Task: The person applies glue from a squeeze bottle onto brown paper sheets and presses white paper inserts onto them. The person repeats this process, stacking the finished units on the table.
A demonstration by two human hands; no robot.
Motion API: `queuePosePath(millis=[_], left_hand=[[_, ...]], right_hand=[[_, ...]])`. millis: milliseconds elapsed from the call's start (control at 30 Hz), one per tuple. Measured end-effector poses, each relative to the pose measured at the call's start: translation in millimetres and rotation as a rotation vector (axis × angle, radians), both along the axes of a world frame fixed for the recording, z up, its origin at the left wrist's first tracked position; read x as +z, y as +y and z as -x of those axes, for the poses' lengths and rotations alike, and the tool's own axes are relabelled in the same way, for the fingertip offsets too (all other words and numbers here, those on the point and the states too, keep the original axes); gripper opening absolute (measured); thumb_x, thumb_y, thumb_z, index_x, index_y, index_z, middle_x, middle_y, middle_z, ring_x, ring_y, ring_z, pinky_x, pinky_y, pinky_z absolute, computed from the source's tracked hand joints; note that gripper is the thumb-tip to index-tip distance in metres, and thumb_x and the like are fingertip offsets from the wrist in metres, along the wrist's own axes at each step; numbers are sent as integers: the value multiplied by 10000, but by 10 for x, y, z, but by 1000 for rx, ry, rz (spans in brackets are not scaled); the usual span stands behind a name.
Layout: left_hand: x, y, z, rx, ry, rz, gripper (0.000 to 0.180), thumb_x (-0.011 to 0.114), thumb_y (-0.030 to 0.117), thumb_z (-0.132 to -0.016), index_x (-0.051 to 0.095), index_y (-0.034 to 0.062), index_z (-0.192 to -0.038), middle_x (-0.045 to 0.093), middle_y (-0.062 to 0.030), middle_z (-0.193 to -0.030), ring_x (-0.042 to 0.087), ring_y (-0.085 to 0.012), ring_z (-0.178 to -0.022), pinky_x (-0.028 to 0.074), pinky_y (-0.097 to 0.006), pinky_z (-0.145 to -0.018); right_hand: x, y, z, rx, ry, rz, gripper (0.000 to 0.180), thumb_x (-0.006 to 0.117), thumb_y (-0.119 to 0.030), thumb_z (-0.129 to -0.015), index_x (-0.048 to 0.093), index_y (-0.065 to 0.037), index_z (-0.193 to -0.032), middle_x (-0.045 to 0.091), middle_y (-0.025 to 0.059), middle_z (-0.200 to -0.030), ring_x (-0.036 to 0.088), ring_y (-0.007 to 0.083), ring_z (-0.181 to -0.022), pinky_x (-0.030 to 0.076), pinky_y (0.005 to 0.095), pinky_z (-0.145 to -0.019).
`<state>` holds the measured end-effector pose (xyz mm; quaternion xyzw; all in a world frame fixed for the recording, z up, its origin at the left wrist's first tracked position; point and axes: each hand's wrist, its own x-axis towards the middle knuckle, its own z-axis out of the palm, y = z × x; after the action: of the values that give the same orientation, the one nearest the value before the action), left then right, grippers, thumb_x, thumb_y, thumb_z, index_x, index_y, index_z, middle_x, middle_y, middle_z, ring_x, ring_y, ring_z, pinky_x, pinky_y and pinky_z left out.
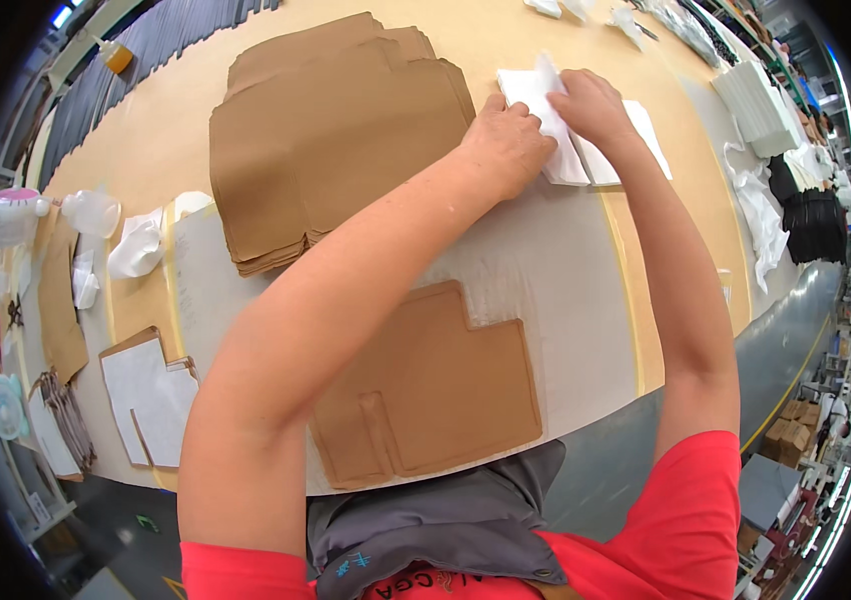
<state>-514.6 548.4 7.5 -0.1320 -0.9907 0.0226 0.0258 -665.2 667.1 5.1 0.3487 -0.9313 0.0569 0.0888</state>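
Observation:
Both my hands are at a stack of thin white sheets (568, 166) at the far right of the table. My right hand (596, 108) pinches a white sheet whose edge is raised off the stack. My left hand (512, 148) is closed at the near left side of the same sheets, fingers curled onto them. A second white stack (649, 130) lies beside it, partly under my right wrist. To the left is a large pile of brown notched pieces (336, 140). One brown cut piece (456, 380) lies flat near the table's front edge, partly behind my left forearm.
White-faced notched pieces (151, 395) lie at the left front. Crumpled white material (138, 248) and clear plastic containers (92, 213) sit at the left. Dark strips (151, 50) line the far left. White bundles (758, 108) and a black bundle (814, 224) stand at the right.

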Motion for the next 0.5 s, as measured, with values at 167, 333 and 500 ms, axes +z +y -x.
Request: queuePosePath(millis=[167, 333, 500], left_hand=[[43, -31, -54, 34, -86, 51, 357, 554, 55, -895, 641, 180, -1217, 647, -28, -1053, 552, -199, -1131, 390, -385, -944], [79, 56, -48, 9, -54, -8, 385, 547, 50, -894, 627, 155, -1255, 556, -93, -1304, 499, -225, -1236, 389, -406, -986], [60, -13, -83, 66, 80, -53, 519, 519, -6, -872, 555, 128, -1372, 333, -128, -1555, 389, -309, -1386, 352, -453, -1097]], right_hand=[[257, 528, 45, -170, -690, 648, 271, 612, -264, -950, 659, -17, -1051, 710, 84, -961, 690, 193, -846, 566, 347, -709], [481, 1878, 598, -359, -927, 1191, 228, 632, -193, -975, 647, -22, -1125, 718, 79, -1024, 700, 164, -881, 586, 319, -771], [1705, 2496, 789, -272, -775, 1033, 254, 639, -187, -971, 624, -22, -1164, 711, 53, -1057, 698, 143, -900, 581, 305, -801]])
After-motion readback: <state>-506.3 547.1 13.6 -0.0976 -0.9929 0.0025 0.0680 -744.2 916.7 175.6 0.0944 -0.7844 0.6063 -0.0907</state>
